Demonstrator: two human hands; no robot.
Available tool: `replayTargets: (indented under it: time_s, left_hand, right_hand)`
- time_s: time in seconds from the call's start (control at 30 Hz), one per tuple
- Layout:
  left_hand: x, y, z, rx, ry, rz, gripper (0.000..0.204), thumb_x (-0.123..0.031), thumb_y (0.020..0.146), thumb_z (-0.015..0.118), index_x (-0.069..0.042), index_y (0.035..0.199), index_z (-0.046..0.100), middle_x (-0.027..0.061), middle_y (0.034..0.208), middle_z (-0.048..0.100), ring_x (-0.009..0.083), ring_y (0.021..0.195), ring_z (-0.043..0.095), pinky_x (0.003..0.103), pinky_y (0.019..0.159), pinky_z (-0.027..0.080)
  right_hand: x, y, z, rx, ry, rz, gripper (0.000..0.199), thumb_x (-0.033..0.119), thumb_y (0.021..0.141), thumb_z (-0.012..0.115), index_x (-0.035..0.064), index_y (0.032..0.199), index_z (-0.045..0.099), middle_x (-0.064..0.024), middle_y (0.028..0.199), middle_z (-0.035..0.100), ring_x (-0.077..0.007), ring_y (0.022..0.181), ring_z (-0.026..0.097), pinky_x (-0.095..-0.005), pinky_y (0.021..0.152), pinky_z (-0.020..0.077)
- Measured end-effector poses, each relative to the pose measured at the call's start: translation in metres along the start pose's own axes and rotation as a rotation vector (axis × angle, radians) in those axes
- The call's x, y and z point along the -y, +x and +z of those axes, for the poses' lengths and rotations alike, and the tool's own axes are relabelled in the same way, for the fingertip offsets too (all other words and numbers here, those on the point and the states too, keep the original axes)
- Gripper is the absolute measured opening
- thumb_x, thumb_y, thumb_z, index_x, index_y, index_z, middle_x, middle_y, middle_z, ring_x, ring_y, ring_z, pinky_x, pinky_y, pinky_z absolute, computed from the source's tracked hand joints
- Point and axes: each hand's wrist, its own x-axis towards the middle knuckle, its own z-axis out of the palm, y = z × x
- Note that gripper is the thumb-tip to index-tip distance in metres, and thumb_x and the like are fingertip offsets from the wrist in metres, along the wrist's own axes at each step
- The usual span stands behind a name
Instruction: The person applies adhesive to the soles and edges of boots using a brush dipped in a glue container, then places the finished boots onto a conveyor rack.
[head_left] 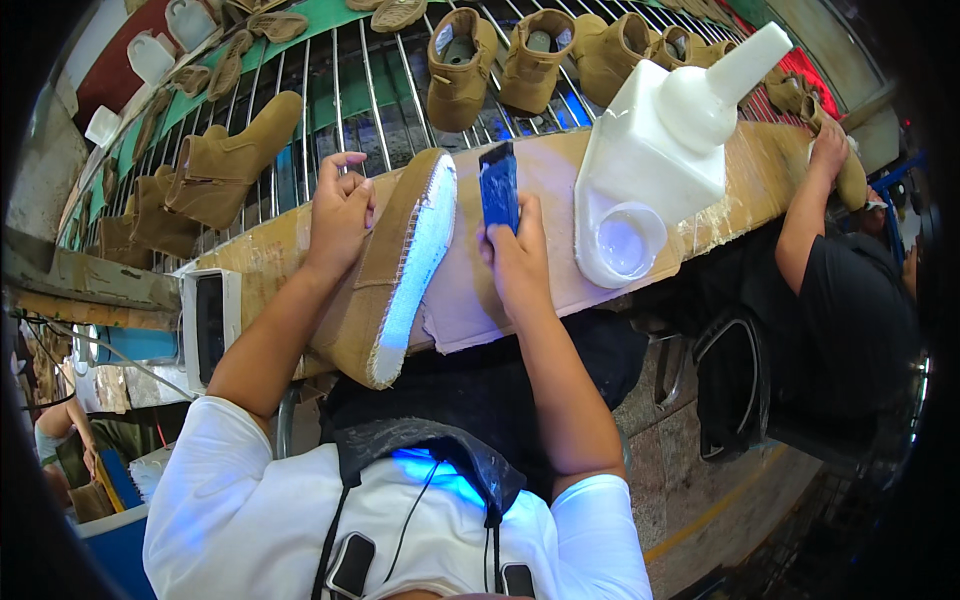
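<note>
My left hand (340, 215) is curled against the upper of a tan boot (375, 265), near its toe, with the index finger sticking out. The boot lies tipped over, its long sole side facing right and coated in white that glows bluish. Stitching runs along the sole's edge. In my right hand (518, 250) is a flat blue brush (500, 190) with a dark end and white smears, held upright just right of the boot and apart from it. Further right stands a white plastic glue bottle (650, 150) with a round cup (625, 245) of whitish liquid at its foot.
A cardboard-covered bench (270, 240) spans the front. Behind it, a metal rod rack (345, 90) carries several tan boots (460, 70) and loose soles. More boots (235, 160) stand at the left beside a white-framed box (210, 320). Another person (850, 290) sits at the right.
</note>
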Motion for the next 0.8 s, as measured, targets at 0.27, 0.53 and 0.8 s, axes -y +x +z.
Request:
replayTargets:
  time_s: [0.27, 0.53, 0.8]
  left_hand:
    - [-0.012, 0.000, 0.004, 0.049, 0.069, -0.048, 0.025, -0.003, 0.092, 0.051, -0.001, 0.116, 0.047, -0.0036, 0.056, 0.047, 0.0024, 0.048, 0.037, 0.019, 0.045, 0.028]
    - [0.001, 0.003, 0.002, -0.035, 0.157, 0.046, 0.020, 0.000, 0.087, 0.054, -0.003, 0.106, 0.049, -0.0047, 0.061, 0.046, 0.0020, 0.054, 0.040, 0.019, 0.050, 0.032]
    - [0.010, 0.005, -0.004, -0.152, 0.084, 0.195, 0.012, -0.006, 0.090, 0.056, -0.003, 0.100, 0.052, -0.0045, 0.067, 0.044, 0.0027, 0.058, 0.041, 0.018, 0.052, 0.035]
  right_hand:
    - [0.006, 0.032, 0.043, -0.087, -1.105, -0.530, 0.012, 0.006, 0.082, 0.049, 0.0022, 0.093, 0.047, -0.0184, 0.081, 0.060, -0.0390, 0.062, 0.061, -0.0477, 0.056, 0.0490]
    - [0.015, -0.057, -0.003, 0.335, -0.862, -0.491, 0.022, 0.010, 0.083, 0.060, 0.0034, 0.102, 0.050, -0.0162, 0.077, 0.060, -0.0339, 0.058, 0.058, -0.0393, 0.050, 0.0453]
    - [0.026, -0.047, -0.009, 0.271, 0.365, 0.240, 0.024, 0.021, 0.094, 0.048, 0.0024, 0.108, 0.050, -0.0043, 0.074, 0.053, -0.0048, 0.049, 0.038, -0.0185, 0.043, 0.0288]
